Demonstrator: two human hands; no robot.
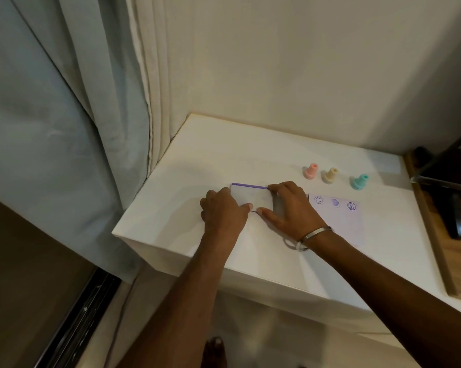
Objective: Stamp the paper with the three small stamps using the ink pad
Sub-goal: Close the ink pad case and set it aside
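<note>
Ink pad: our left hand and right hand clamp its ends on the tabletop, probably shutting the case.
Paper: at 3 o'clock of the pad, already bearing three prints.
Stamps: pink stamp, cream stamp, teal stamp upright at 1 o'clock, set aside.

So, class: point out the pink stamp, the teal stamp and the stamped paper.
pink stamp (310, 171), head view, its body.
teal stamp (359, 181), head view, its body.
stamped paper (341, 221), head view, bare lower part.
</note>
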